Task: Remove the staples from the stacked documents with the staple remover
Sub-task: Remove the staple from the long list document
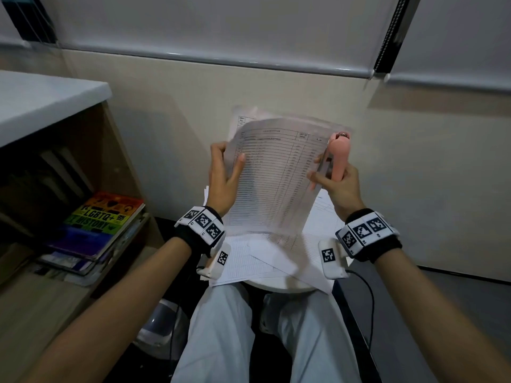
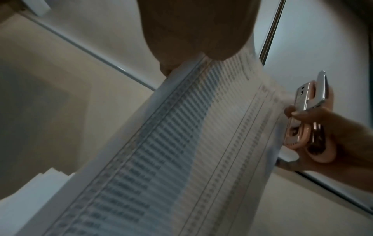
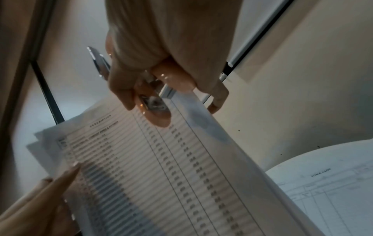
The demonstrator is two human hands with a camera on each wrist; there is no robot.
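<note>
I hold a stack of printed table documents [image 1: 271, 183] up in front of me, tilted, with blurred upper sheets. My left hand [image 1: 225, 172] grips its left edge, thumb on the front page and fingers behind. My right hand [image 1: 329, 178] grips a pink staple remover [image 1: 338, 156] upright by the right edge, metal tip near the top right corner, while thumb and forefinger pinch that edge. The left wrist view shows the documents [image 2: 181, 143] and the staple remover [image 2: 308, 102]. In the right wrist view the staple remover [image 3: 173, 78] sits above the documents [image 3: 161, 175]. No staple is visible.
Loose sheets [image 1: 249, 261] lie on a round white stool [image 1: 276, 286] just beyond my knees. A wooden shelf with stacked books [image 1: 102, 222] stands at the left under a white counter [image 1: 41, 100]. A beige wall is straight ahead. A black cable [image 1: 367, 299] hangs at the right.
</note>
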